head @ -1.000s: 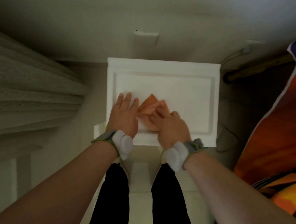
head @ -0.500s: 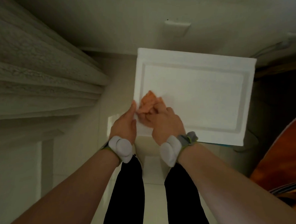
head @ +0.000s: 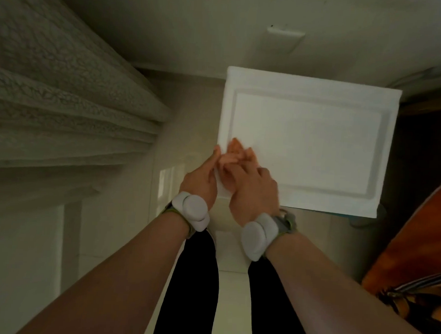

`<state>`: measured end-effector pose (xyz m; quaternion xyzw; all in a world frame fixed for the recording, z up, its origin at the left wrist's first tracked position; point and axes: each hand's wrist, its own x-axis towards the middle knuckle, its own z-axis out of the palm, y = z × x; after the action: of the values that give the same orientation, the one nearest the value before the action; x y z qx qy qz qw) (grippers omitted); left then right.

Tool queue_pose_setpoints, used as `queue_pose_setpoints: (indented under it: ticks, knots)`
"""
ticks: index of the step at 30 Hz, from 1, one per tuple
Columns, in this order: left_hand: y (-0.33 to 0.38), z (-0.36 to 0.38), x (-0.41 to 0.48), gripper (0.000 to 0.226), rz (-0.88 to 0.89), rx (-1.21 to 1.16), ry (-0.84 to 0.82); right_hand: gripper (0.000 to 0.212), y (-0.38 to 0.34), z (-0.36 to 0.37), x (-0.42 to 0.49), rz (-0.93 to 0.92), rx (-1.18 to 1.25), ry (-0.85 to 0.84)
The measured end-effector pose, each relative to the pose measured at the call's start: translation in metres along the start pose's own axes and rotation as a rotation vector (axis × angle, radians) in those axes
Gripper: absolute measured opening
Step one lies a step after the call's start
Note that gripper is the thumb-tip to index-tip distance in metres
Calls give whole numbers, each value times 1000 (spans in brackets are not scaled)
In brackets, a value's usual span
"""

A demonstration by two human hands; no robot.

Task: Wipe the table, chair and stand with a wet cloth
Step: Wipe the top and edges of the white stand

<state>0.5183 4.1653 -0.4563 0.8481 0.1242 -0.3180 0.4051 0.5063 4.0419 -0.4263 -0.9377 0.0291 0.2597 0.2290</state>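
**A:** Nearest the cam: two legs in black trousers [head: 190, 293], standing on pale floor tiles [head: 232, 295]. Both bare forearms reach fwd, each w/ a rounded white pod on a grey-green strap at the wrist: left pod [head: 191, 211], right pod [head: 258, 235].

**B:** Hands?

**A:** Left hand [head: 200, 181] is at the near-left corner of the white rectangular table top [head: 305, 145], one finger straight along the left edge. The other fingers are hidden, so can't tell if it grips the edge or just leans there.

**B:** And the right?

**A:** Right hand [head: 251, 189] is on the top, just beside the left one. Knuckles are bent, fingers curled onto the crumpled orange cloth [head: 234, 152]. It's grasping it and pressing it flat to the surface.

**B:** Where's the cloth exactly?

**A:** Near-left part of the top, poking out past the fingertips, approx. on the left rim of the sunken panel. The left hand's straight finger is right next to it.

**B:** Further out?

**A:** The top has a raised border round that panel. Left of it, grey textured curtain folds [head: 64, 95]. At the right edge of view, orange patterned fabric [head: 414, 241]. Beyond the top, a pale wall w/ a white rectangular wall plate [head: 285, 36].
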Motion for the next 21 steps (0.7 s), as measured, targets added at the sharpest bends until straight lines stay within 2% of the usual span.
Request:
queue_pose_setpoints:
  ticks: [4,8,9,13,16,17,21]
  knots:
    - [3,1,-6,53,-10,2,-46,50,42,10,-26,-258,11,157]
    - [9,6,-8,57,-44,48,-7,49,69,13,-43,-66,60,313]
    - [9,6,-8,57,-55,54,-14,50,60,17,-40,-77,96,328]
    - [11,3,-8,51,-78,72,-44,39,21,40,-19,-274,188,194]
    - [15,6,-11,53,-33,187,-23,44,45,27,-24,-361,110,197]
    - [16,7,-11,54,-14,237,-14,48,60,19,-29,-316,77,212]
    - [22,27,-14,65,-4,532,65,56,109,-13,-48,79,68,297]
